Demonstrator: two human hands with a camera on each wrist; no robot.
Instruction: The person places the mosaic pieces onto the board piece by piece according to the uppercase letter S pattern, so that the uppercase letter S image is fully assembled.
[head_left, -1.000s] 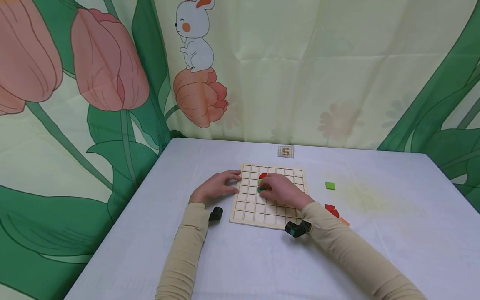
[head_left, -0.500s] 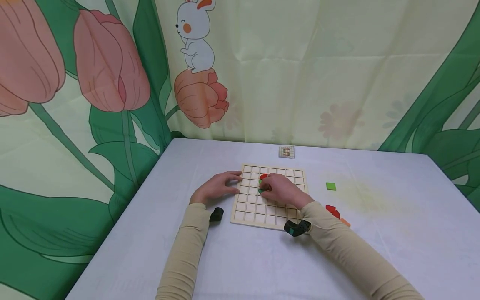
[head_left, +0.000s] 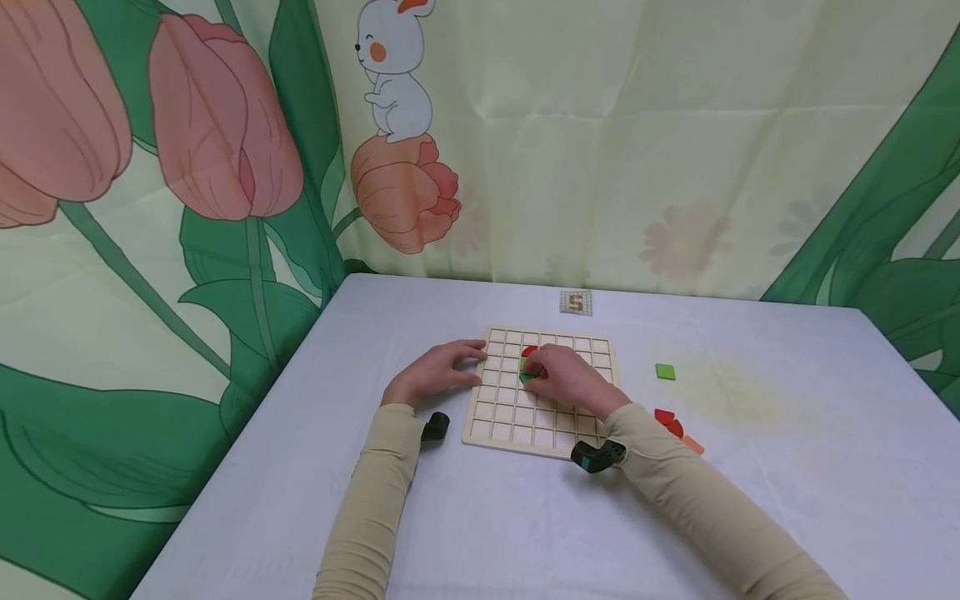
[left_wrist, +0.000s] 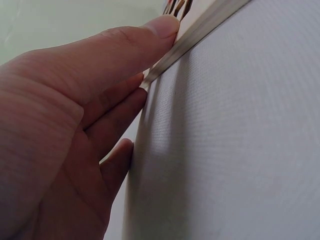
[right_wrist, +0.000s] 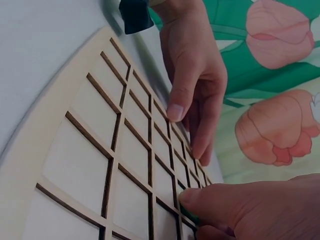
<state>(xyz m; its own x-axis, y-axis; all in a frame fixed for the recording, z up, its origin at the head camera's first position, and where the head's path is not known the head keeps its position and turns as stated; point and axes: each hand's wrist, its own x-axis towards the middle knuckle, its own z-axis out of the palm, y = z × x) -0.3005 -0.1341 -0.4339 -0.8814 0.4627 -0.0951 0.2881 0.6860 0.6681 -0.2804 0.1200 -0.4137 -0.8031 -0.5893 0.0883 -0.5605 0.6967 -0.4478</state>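
Note:
A wooden grid board [head_left: 517, 447] lies on the table. At its left edge is my left hand [head_left: 435, 375], fingers loosely extended; the left wrist view shows the thumb [left_wrist: 162, 30] against the board's rim. Over the board's upper middle, my right hand [head_left: 567, 379] pinches a dark green piece [head_left: 526, 377] down in a cell. That piece is mostly hidden by thumb and fingers, in the right wrist view too. Just beyond the fingertips a red piece [head_left: 530, 351] sits in the grid, with a bit of lighter green below it.
To the right of the board lie a green square tile [head_left: 665, 372], two red pieces [head_left: 675, 428] and an orange piece [head_left: 693, 445], partly beside the right sleeve. A small patterned card [head_left: 576, 302] lies near the far table edge. A printed curtain hangs behind.
Both hands stay in nearly the same place; the right fingers shift only slightly over the dark green piece. The whole head view drifts a little.

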